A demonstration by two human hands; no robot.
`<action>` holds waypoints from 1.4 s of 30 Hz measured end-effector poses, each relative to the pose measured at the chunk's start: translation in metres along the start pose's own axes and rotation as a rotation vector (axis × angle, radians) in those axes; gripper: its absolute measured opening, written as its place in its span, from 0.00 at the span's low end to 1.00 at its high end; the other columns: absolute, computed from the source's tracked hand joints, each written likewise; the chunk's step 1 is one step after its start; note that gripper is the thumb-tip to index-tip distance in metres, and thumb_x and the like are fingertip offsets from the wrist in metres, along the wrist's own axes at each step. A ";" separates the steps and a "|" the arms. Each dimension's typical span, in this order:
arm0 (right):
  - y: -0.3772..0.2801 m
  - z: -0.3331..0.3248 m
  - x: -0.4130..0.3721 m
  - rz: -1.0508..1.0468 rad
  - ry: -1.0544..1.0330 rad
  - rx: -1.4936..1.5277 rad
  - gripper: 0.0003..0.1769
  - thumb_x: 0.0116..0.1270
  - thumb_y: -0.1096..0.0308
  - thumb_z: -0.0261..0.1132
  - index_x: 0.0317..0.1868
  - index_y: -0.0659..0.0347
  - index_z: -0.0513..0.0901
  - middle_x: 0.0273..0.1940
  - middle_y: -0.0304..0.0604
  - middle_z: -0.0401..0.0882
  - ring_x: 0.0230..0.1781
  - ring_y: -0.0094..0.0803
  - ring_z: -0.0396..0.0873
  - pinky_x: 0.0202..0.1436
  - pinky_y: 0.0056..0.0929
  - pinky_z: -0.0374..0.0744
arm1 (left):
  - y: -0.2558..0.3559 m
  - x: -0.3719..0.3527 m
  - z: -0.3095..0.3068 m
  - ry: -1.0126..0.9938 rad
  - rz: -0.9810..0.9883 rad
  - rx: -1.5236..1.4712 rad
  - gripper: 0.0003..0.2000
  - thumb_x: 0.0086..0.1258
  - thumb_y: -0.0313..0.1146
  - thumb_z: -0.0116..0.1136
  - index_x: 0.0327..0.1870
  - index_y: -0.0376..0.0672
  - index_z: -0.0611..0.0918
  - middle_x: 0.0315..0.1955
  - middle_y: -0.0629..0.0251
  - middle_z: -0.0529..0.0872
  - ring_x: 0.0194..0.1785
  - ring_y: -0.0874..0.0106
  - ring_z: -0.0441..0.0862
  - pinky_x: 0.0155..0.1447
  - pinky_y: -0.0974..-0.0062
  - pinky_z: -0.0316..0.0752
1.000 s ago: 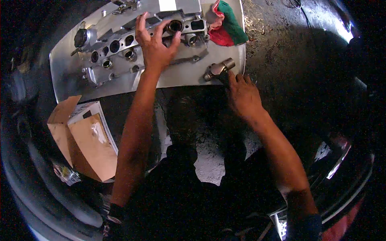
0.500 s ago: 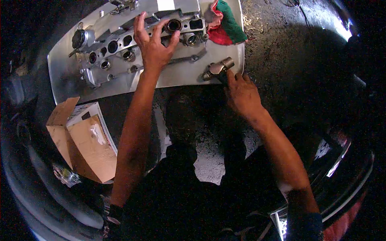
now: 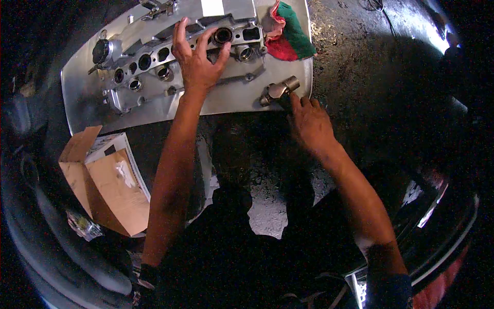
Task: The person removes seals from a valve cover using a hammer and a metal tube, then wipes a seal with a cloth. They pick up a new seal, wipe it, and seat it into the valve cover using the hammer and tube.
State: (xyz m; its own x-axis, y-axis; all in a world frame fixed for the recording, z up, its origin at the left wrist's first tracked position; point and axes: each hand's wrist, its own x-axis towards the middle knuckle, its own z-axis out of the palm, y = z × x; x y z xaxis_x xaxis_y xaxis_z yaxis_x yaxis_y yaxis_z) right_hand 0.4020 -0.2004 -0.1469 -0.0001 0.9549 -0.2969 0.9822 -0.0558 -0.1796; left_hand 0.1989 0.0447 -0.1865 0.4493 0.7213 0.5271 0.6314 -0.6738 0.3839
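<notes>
A silver engine valve cover [image 3: 198, 31] with several round holes lies on a metallic panel [image 3: 226, 100]. My left hand [image 3: 200, 64] reaches over it, the thumb and index finger on either side of a dark seal ring [image 3: 223, 35] at one hole. The other left fingers are spread upward across the cover. At the panel's lower right corner is a ball-peen hammer [image 3: 279, 90], its metal head low over the panel. My right hand [image 3: 311, 121] is closed round its dark handle, which is mostly hidden by the fingers and shadow.
A red and green cloth [image 3: 290, 33] lies at the panel's right end. To the lower left stands an open cardboard box [image 3: 118, 190]. Dark, rough ground [image 3: 355, 67] spreads to the right, with a thin cable [image 3: 389, 20] at the top.
The hammer head has shifted and turned very slightly in my right hand. My left hand stays at the seal ring, nearly still.
</notes>
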 end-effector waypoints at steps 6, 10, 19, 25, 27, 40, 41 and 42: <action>0.002 0.007 -0.001 -0.001 0.032 0.024 0.35 0.73 0.61 0.66 0.75 0.69 0.67 0.52 0.63 0.81 0.50 0.62 0.82 0.54 0.55 0.83 | -0.002 0.001 0.001 0.007 0.011 -0.004 0.23 0.66 0.49 0.74 0.61 0.56 0.87 0.79 0.49 0.60 0.82 0.47 0.56 0.82 0.46 0.54; 0.002 0.011 -0.001 0.007 0.078 0.050 0.33 0.74 0.63 0.62 0.75 0.67 0.68 0.52 0.63 0.82 0.50 0.60 0.82 0.53 0.55 0.84 | -0.002 -0.001 0.002 0.016 0.020 0.012 0.24 0.66 0.51 0.75 0.61 0.56 0.87 0.78 0.48 0.61 0.81 0.46 0.57 0.82 0.46 0.54; -0.005 -0.006 0.005 0.077 -0.015 0.107 0.25 0.74 0.66 0.58 0.69 0.63 0.73 0.49 0.58 0.82 0.51 0.57 0.82 0.50 0.56 0.85 | 0.006 -0.005 0.002 0.043 -0.059 0.068 0.35 0.61 0.58 0.77 0.67 0.52 0.81 0.79 0.47 0.60 0.80 0.46 0.59 0.80 0.41 0.54; -0.001 -0.010 0.005 0.071 -0.093 0.112 0.33 0.72 0.62 0.68 0.73 0.64 0.69 0.52 0.60 0.81 0.49 0.61 0.83 0.54 0.55 0.83 | 0.020 -0.010 0.010 0.095 -0.188 0.084 0.37 0.59 0.62 0.76 0.66 0.52 0.79 0.77 0.46 0.61 0.82 0.46 0.55 0.80 0.35 0.47; 0.001 -0.012 0.002 0.060 -0.066 0.115 0.33 0.72 0.61 0.68 0.73 0.62 0.69 0.53 0.60 0.81 0.47 0.61 0.84 0.52 0.55 0.84 | 0.020 -0.012 0.016 0.107 -0.230 0.082 0.36 0.60 0.63 0.74 0.66 0.54 0.79 0.76 0.45 0.62 0.83 0.47 0.55 0.82 0.29 0.40; -0.032 -0.105 0.030 0.360 0.093 1.020 0.32 0.71 0.53 0.75 0.67 0.65 0.77 0.44 0.51 0.90 0.39 0.37 0.89 0.43 0.41 0.85 | 0.021 -0.013 0.019 0.107 -0.258 0.122 0.29 0.65 0.60 0.70 0.63 0.56 0.81 0.73 0.43 0.66 0.80 0.46 0.62 0.82 0.29 0.42; -0.035 -0.108 0.042 0.378 0.107 1.092 0.32 0.72 0.52 0.75 0.66 0.65 0.78 0.41 0.49 0.90 0.37 0.34 0.88 0.41 0.39 0.84 | 0.021 -0.015 0.019 0.095 -0.266 0.117 0.29 0.65 0.60 0.70 0.63 0.56 0.81 0.73 0.43 0.66 0.80 0.46 0.61 0.82 0.28 0.42; -0.039 -0.111 0.054 0.396 0.125 1.163 0.32 0.72 0.52 0.75 0.65 0.65 0.78 0.39 0.47 0.90 0.34 0.31 0.87 0.40 0.37 0.84 | 0.020 -0.016 0.019 0.084 -0.273 0.111 0.29 0.65 0.60 0.71 0.63 0.56 0.81 0.73 0.43 0.65 0.81 0.46 0.60 0.82 0.28 0.41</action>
State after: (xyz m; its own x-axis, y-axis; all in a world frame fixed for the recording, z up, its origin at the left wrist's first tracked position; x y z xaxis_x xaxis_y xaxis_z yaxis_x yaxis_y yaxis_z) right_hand 0.3847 -0.1146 -0.0520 0.3397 0.8311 -0.4403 0.1591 -0.5122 -0.8440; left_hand 0.2167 0.0228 -0.2014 0.2031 0.8544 0.4782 0.7888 -0.4321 0.4370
